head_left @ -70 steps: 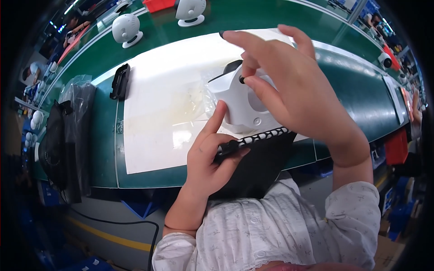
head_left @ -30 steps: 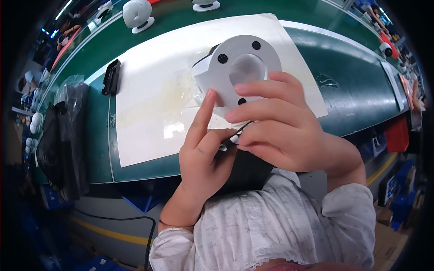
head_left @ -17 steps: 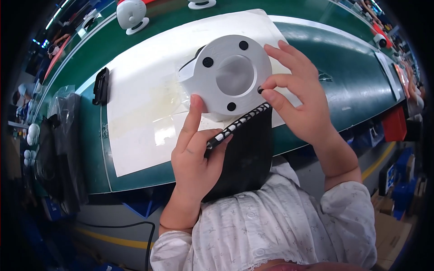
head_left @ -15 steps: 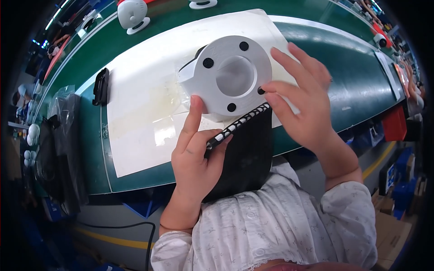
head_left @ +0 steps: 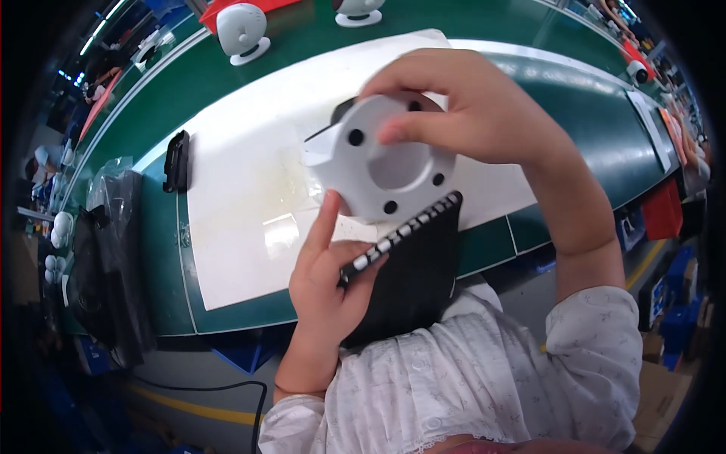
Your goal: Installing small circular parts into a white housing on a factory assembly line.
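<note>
A white device with a round, ring-shaped base (head_left: 340,172) is held tilted above the white sheet, its underside toward me. Several black round foot pads (head_left: 390,206) are stuck around the ring. My right hand (head_left: 484,110) grips the far right side of the base, thumb across the hollow centre and fingers hidden behind the rim. Between the thumb and bent fingers of my left hand (head_left: 325,284) is a black sheet of foot pads (head_left: 401,236) with a row of white, punched-out spots along its edge. My left index fingertip touches the base's lower left side.
A white paper sheet (head_left: 242,197) covers part of the green table (head_left: 567,98). On its left edge lies a black plastic part (head_left: 177,161). White rounded devices (head_left: 243,34) stand at the back, and a grey bag-like bundle (head_left: 121,250) hangs at the left edge.
My right hand has left the pad at the base's lower right and swung over the top to grip the rim. The base and black sheet have shifted slightly downward in view.
</note>
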The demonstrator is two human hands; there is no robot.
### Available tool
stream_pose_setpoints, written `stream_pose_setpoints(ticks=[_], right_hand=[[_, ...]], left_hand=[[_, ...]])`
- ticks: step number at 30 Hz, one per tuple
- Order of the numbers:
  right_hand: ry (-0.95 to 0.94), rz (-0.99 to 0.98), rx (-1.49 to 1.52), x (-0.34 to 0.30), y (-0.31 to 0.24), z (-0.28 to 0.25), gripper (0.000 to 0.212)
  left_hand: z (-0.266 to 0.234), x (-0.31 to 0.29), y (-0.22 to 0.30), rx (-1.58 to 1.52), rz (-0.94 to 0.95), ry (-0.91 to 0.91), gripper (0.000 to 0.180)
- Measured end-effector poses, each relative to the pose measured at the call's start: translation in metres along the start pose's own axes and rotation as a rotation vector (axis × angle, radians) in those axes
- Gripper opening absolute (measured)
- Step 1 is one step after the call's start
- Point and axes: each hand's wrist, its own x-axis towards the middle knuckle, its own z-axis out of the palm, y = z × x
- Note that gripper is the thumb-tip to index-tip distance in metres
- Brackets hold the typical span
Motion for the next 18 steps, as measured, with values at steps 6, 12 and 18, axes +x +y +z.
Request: stream_pose_setpoints(ticks=[6, 12, 18], right_hand=[[0.15, 0.338, 0.372, -0.008, 0.067, -0.052, 0.024], [0.374, 0.269, -1.054, 0.022, 0.23, -0.035, 0.012], [0.289, 0.418, -1.1, 0.018, 0.292, -0.021, 0.011]], left_hand=[[-0.007, -0.006, -0.008, -0.311, -0.181, 0.013, 0.026], [-0.006, -0.007, -0.009, -0.351, -0.269, -0.028, 0.027], [-0.009, -0.011, -0.013, -0.369, -0.28, -0.052, 0.028]])
